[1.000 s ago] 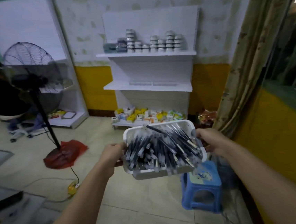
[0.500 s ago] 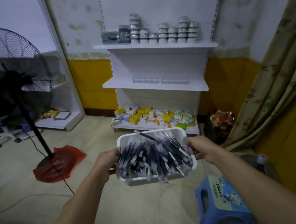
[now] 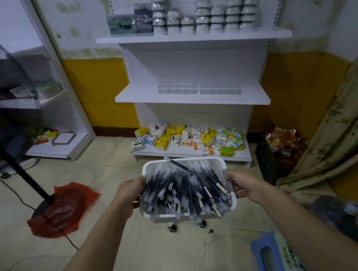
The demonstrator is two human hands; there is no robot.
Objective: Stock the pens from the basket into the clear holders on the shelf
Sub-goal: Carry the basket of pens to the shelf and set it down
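A white basket point(image 3: 217, 161) heaped with dark pens point(image 3: 185, 191) is carried in front of me above the tiled floor. My left hand point(image 3: 129, 190) grips its left side and my right hand point(image 3: 245, 184) grips its right side. Ahead stands a white shelf unit point(image 3: 194, 99). On its middle shelf sit two rows of clear holders point(image 3: 198, 89), with nothing visible inside them.
Stacked white containers point(image 3: 206, 17) fill the top shelf and small colourful boxes point(image 3: 187, 139) crowd the bottom one. A black pedestal fan point(image 3: 3, 91) with a red bag point(image 3: 60, 210) at its base stands left. A blue stool point(image 3: 272, 255), a bottle and a curtain point(image 3: 335, 137) lie right.
I have walked closer to the shelf with the basket held in both hands. The shelf looms larger and the blue stool has slid to the lower right.
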